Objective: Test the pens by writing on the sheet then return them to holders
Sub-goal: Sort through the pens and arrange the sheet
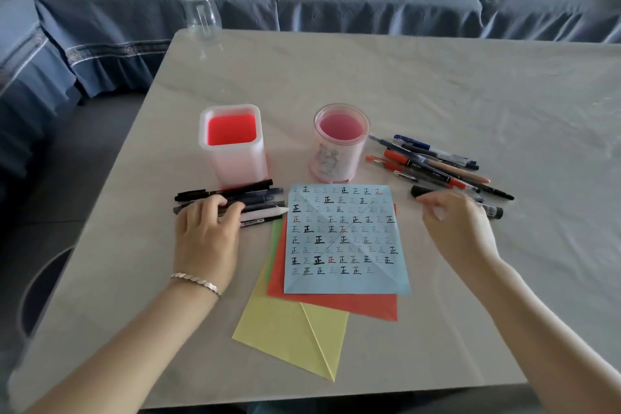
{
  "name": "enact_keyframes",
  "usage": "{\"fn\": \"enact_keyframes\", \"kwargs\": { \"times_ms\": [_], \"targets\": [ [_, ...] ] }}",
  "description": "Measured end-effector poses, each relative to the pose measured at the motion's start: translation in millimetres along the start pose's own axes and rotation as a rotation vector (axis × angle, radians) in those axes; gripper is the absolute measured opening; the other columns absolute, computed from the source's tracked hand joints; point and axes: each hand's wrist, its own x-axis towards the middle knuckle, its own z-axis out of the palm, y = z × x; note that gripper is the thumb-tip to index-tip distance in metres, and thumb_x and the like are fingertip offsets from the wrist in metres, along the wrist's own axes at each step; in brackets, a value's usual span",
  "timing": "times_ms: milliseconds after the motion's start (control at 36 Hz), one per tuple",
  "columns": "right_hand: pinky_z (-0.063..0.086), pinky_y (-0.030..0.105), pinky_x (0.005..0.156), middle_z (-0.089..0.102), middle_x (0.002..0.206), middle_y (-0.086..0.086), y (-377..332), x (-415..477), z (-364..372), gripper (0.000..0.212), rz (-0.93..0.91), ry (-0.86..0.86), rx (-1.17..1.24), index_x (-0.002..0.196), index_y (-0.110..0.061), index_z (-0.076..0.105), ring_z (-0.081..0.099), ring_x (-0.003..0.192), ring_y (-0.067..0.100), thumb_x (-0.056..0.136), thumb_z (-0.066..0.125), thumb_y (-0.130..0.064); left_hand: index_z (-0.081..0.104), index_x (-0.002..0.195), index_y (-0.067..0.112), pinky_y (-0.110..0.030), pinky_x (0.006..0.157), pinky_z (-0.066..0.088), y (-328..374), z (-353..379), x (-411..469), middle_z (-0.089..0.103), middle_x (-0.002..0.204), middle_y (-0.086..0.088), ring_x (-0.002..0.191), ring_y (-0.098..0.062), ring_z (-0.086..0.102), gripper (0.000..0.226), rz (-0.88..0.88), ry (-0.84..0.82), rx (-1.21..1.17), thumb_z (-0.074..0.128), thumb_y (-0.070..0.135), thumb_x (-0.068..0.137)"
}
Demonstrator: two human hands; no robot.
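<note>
Clearly, the fingers [221, 203] of the left hand [205, 239] are laid flat and slightly spread across a row of dark pens [232, 200] at centre left of the frame; they press on the barrels rather than close around any one. The right hand [460, 228], at centre right, is curled over a black marker [420, 191], with thumb and forefinger drawn near each other; whether the marker is actually pinched cannot be told, since the hand hides the contact.

Between the hands lies the blue sheet [346, 239], nearly filled with rows of test marks, stacked on a red sheet [336, 302] and a yellow sheet [292, 336]. Just above it stand two holders, both seen to be without pens: a square holder [235, 158] touching the left row, and a round holder [336, 158] beside a loose heap of pens [433, 161] at the right. An open clear bottle [200, 10] stands at the upper left corner of the tabletop [403, 84].

The pens are judged light, stiff and smooth, and apt to roll on the slick surface. Each would best be taken mid-barrel, between thumb and two fingers, away from the tip. The paper is thin and may slide under a stroke, so it would need steadying.
</note>
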Motion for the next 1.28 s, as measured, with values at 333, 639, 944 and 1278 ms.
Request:
{"fn": "enact_keyframes", "kwargs": {
  "times_ms": [333, 639, 944, 1278],
  "targets": [
    [0.037, 0.038, 0.09, 0.054, 0.131, 0.006, 14.3, 52.5, 0.8, 0.026, -0.041, -0.124, -0.359, 0.112, -0.013, 0.061, 0.049, 0.115, 0.033, 0.094, 0.043, -0.015, 0.053, 0.117, 0.014, -0.034, 0.1, 0.03, 85.4, -6.0, -30.7, 0.059, 0.123, -0.004, 0.119, -0.021, 0.052, 0.049, 0.278, -0.357, -0.334, 0.043, 0.045, 0.081],
    [0.038, 0.029, 0.066, 0.064, 0.104, 0.007, 11.8, 76.8, -5.7, 0.02, 0.005, -0.264, -0.495, 0.094, -0.023, 0.066, 0.059, 0.093, 0.03, 0.087, 0.054, -0.01, 0.043, 0.127, 0.015, -0.036, 0.106, 0.021, 87.4, 6.9, -38.1, 0.049, 0.137, -0.007, 0.13, -0.018, 0.035, 0.06, 0.248, -0.441, -0.322, 0.041, 0.052, 0.08],
    [0.029, 0.025, 0.075, 0.064, 0.113, 0.001, 12.0, 59.7, -13.5, 0.018, -0.2, -0.224, -0.434, 0.101, -0.019, 0.069, 0.053, 0.111, 0.022, 0.09, 0.056, -0.026, 0.05, 0.126, 0.014, -0.035, 0.107, 0.021, 89.2, 3.7, -36.4, 0.049, 0.137, -0.005, 0.13, -0.016, 0.035, 0.06, 0.225, -0.477, -0.327, 0.042, 0.053, 0.081],
    [0.046, 0.031, 0.074, 0.068, 0.08, -0.004, -10.3, -22.5, -13.1, 0.017, -0.707, 0.026, -0.121, 0.088, -0.017, 0.072, 0.064, 0.07, 0.021, 0.083, 0.058, -0.025, 0.033, 0.135, 0.009, -0.037, 0.103, 0.029, 105.5, -15.7, -26.2, 0.05, 0.134, -0.011, 0.125, -0.018, 0.039, 0.062, 0.195, -0.238, -0.472, 0.045, 0.041, 0.083]
  ]
}}
